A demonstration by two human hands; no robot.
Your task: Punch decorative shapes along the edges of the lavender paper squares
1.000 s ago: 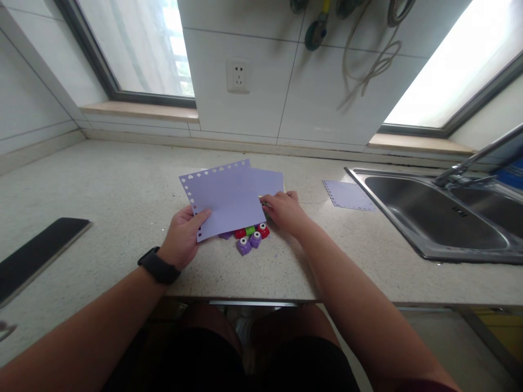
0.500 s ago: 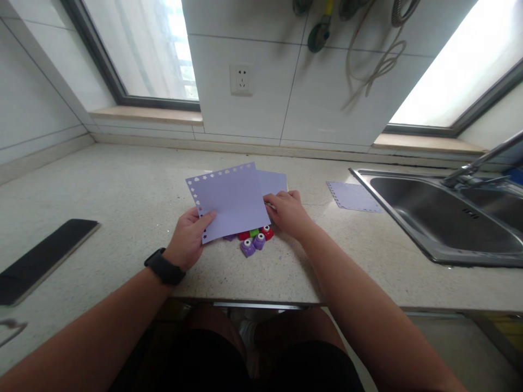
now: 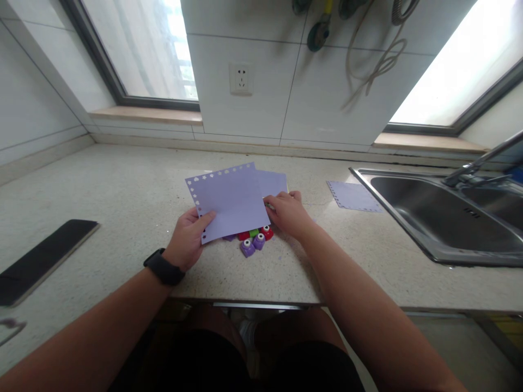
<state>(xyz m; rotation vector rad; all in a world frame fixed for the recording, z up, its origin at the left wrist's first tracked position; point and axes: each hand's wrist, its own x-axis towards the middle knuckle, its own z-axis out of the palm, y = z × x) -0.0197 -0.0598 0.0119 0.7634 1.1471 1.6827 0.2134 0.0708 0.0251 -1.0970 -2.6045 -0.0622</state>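
A purple sheet with shaped holes along its top and left edges is pinched at its lower left by my left hand. My right hand is closed at the sheet's right edge; its fingertips are partly behind the sheet, and what they grip is hidden. Behind lies another purple sheet. Below the held sheet, several small craft punches show: a purple one, another purple one, a red one and part of a green one.
A punched purple sheet lies on the right, beside the steel sink. At the far left is a dark flat object. The speckled counter meets a tiled wall with a socket. Its front edge runs just before my legs.
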